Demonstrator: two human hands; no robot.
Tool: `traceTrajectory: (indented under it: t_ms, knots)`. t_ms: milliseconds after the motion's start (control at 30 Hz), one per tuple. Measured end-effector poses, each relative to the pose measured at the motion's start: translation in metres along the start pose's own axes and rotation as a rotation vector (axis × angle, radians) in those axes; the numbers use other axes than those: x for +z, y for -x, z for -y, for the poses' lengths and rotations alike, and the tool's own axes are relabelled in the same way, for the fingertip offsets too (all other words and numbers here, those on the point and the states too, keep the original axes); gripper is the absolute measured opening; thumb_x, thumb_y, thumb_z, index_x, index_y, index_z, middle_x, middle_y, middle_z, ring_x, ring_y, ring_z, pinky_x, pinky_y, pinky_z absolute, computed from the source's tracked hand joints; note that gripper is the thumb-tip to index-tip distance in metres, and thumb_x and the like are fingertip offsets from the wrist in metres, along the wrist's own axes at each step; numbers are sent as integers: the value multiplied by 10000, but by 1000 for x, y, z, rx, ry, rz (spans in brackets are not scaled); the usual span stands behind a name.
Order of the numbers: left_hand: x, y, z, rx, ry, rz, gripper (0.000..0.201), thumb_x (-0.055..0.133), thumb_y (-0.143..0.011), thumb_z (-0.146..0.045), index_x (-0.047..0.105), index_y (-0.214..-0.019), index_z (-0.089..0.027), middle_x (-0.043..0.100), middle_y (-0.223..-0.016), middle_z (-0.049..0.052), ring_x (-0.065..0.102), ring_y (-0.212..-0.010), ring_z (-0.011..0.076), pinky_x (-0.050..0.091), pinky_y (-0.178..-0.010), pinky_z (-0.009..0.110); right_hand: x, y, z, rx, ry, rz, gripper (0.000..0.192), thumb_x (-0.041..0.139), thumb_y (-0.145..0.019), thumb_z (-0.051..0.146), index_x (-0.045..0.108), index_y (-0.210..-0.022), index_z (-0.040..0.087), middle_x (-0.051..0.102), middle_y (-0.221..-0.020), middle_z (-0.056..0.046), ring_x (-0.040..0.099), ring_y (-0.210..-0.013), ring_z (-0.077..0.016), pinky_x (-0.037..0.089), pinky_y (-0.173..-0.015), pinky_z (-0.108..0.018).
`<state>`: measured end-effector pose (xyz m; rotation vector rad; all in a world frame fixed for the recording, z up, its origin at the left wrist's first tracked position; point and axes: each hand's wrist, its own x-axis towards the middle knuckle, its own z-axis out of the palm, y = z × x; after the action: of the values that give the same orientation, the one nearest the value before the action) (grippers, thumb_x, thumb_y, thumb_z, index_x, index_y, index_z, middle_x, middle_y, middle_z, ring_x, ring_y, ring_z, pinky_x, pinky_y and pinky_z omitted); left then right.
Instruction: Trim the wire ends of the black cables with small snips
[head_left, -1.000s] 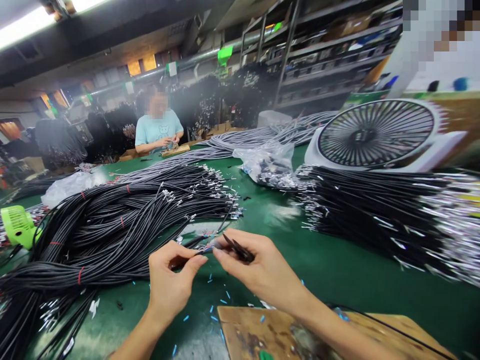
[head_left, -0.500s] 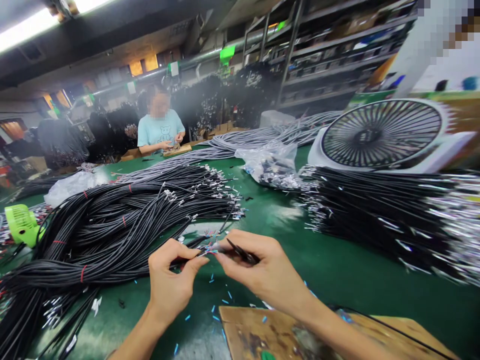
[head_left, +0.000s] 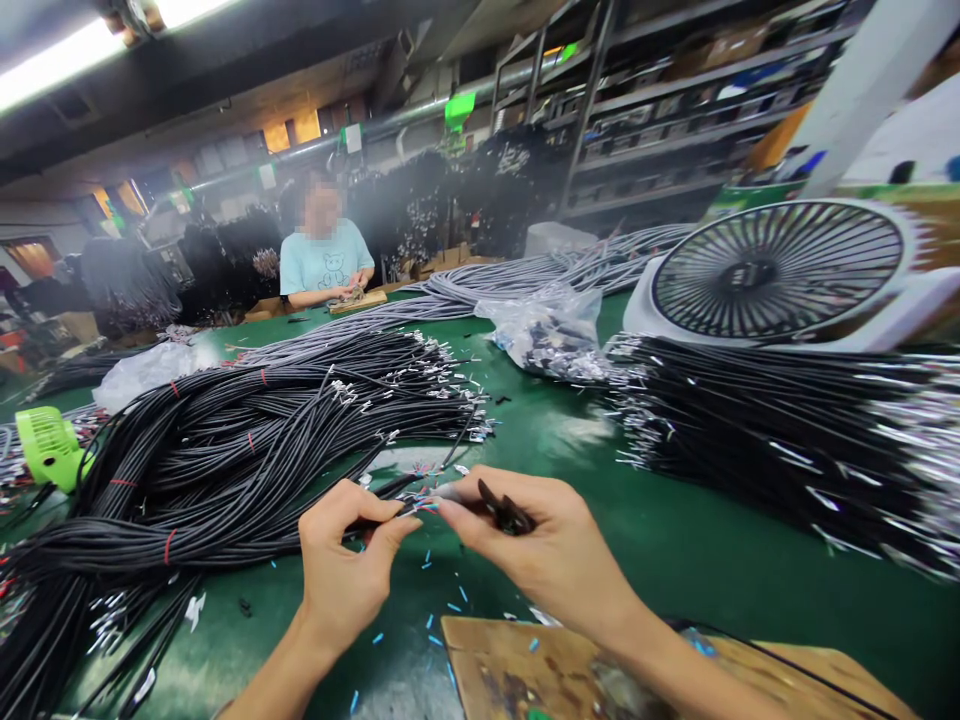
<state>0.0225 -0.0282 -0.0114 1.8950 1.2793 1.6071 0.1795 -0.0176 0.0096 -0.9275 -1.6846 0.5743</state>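
Observation:
My left hand [head_left: 346, 560] pinches the end of a black cable [head_left: 390, 492] between thumb and fingers; thin coloured wires stick out of its tip. Facing it, my right hand [head_left: 536, 555] is closed around small black tweezers [head_left: 504, 508] whose tip sits at those wires. Both hands hover low over the green table [head_left: 675, 540], just beyond a worn wooden board [head_left: 525, 670]. Short blue wire trimmings [head_left: 442, 615] lie scattered under my hands.
A big heap of black cables [head_left: 225, 450] fills the left; a second stack [head_left: 765, 430] lies right, before a white fan [head_left: 780, 270]. A plastic bag of parts [head_left: 547, 335] sits mid-table, a small green fan [head_left: 49, 445] far left. A person in a light-blue shirt [head_left: 326, 262] works opposite.
Both hands stayed together on the cable end and drifted slightly right and down in view. The tweezers shifted a little in my right hand.

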Motion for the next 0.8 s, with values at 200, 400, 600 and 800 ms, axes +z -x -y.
traceTrajectory:
  t_ms: [200, 400, 600, 800]
  knots:
    - [0, -1, 0, 118, -27, -12, 116, 664, -740, -212, 637, -634, -175, 593, -571, -22, 516, -497, 91, 396, -447, 185, 1, 0, 2, -11, -29, 70, 316, 506, -755, 217, 435, -448, 184, 338, -442, 46, 295, -436, -89, 243, -399, -226]
    - [0, 0, 2, 109, -43, -17, 119, 663, -743, -212, 633, -633, -175, 585, -571, -23, 509, -491, 89, 387, -436, 184, -1, 0, 5, -18, -6, -106, 147, 547, -744, 206, 624, -624, 169, 481, -499, 21, 380, -424, -89, 305, -370, -205]
    - [0, -1, 3, 134, -30, -28, 122, 662, -744, -220, 630, -638, -169, 579, -563, -22, 504, -478, 90, 383, -414, 184, -1, 2, -1, -245, 3, -122, 118, 568, -722, 101, 659, -709, 175, 644, -650, -20, 568, -517, -113, 451, -444, -195]
    - [0, -1, 3, 154, -38, -32, 124, 660, -744, -213, 624, -632, -172, 578, -561, -27, 499, -480, 89, 375, -422, 187, 0, 4, -5, -295, 51, -109, 162, 552, -733, 66, 671, -769, 170, 660, -704, -36, 611, -585, -127, 487, -496, -201]
